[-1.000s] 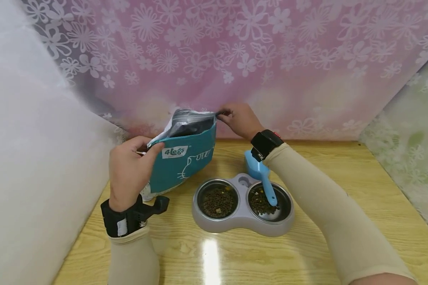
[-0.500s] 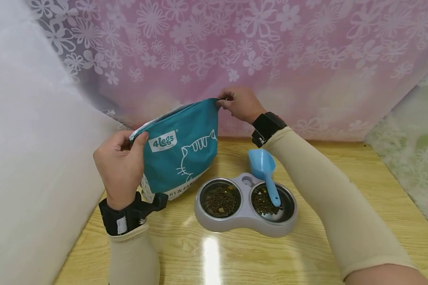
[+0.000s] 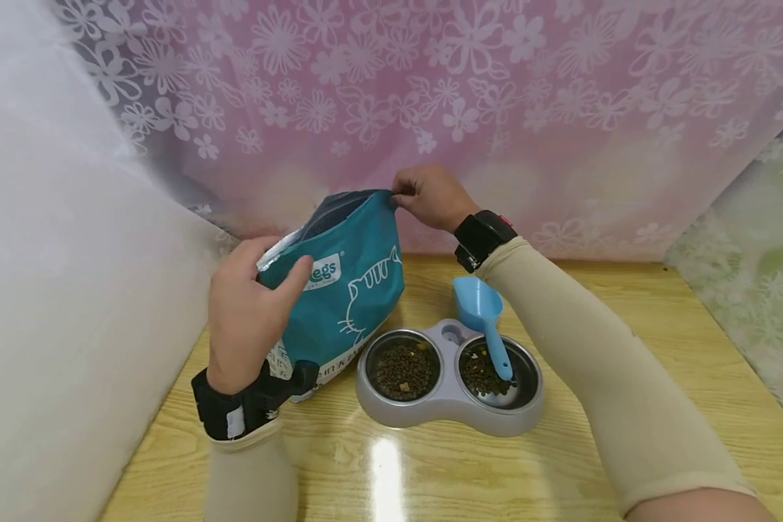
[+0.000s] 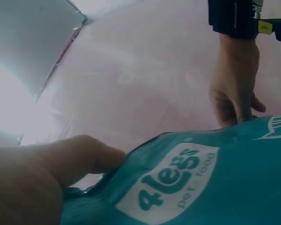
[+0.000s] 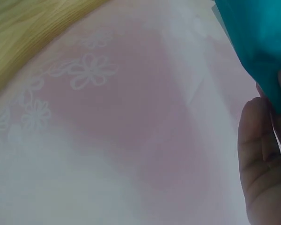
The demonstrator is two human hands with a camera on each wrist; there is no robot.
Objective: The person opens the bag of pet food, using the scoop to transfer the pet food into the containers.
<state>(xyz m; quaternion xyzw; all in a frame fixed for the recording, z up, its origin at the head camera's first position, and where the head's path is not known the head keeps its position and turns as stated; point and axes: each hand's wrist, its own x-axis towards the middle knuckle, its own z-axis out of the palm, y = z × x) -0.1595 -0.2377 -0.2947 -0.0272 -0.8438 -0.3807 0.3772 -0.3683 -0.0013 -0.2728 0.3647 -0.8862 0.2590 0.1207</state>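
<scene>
A teal pet food bag (image 3: 339, 290) stands at the back left of the table, its top edge partly parted and dark inside. My left hand (image 3: 244, 312) holds its left top corner, thumb across the front over part of the logo; the other fingers are mostly hidden behind the edge. At the opposite top corner, my right hand (image 3: 433, 196) pinches the bag between thumb and fingers. In the left wrist view the left thumb (image 4: 91, 157) lies along the bag's edge. The right wrist view shows the right hand (image 5: 264, 159) on the teal corner.
Right of the bag sits a grey double bowl stand (image 3: 446, 406), with brown kibble (image 3: 404, 371) in both bowls. A blue scoop (image 3: 479, 304) leans with its handle over the right bowl. A pink floral cloth (image 3: 365, 94) hangs behind the wooden table (image 3: 339, 464).
The bag's top was pulled taut and nearly flat half a second ago; now it gapes again. My left hand has moved right, its thumb farther over the front. The right hand has lowered slightly.
</scene>
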